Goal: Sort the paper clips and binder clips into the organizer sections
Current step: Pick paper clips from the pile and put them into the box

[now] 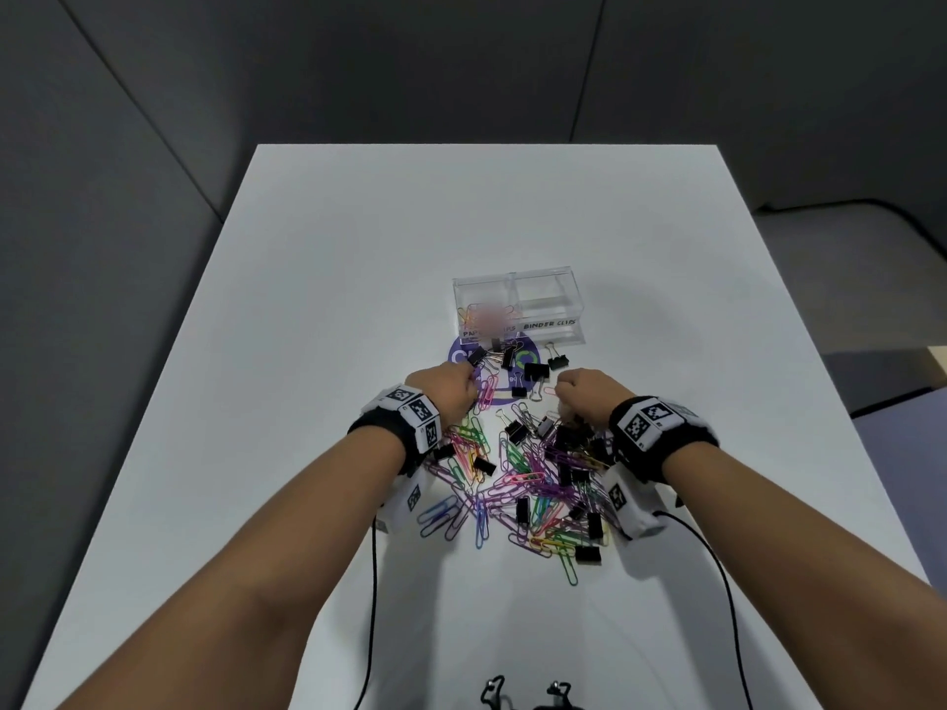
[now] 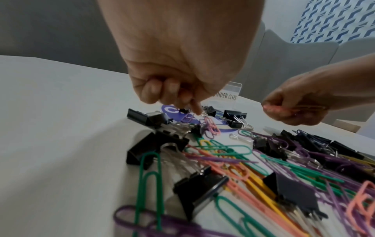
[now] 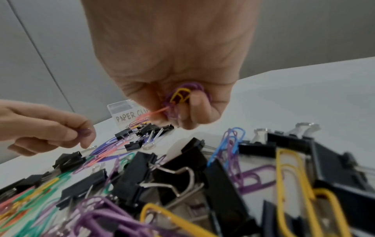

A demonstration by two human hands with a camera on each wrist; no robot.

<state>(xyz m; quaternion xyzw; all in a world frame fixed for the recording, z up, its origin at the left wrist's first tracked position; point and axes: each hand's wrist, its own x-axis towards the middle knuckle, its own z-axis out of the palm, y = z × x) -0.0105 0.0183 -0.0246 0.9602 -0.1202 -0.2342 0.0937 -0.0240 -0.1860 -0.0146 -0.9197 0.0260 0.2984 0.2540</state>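
Observation:
A clear two-section organizer [image 1: 517, 304] stands mid-table, labelled PAPER CLIPS on the left and BINDER CLIPS on the right. A few paper clips lie in its left section; the right section looks empty. In front of it spreads a mixed pile of coloured paper clips [image 1: 517, 484] and black binder clips [image 1: 535, 372]. My left hand [image 1: 467, 374] is curled at the pile's far left, pinching a purple paper clip [image 3: 84, 131]. My right hand [image 1: 561, 392] hovers over the pile's far right, gripping a bunch of purple, yellow and pink paper clips [image 3: 180, 97].
A round purple printed disc [image 1: 457, 357] lies under the clips just in front of the organizer. The white table [image 1: 307, 299] is bare around the pile. Black cables [image 1: 373, 581] trail from both wrists toward the near edge, where two black clip-like objects [image 1: 522, 691] sit.

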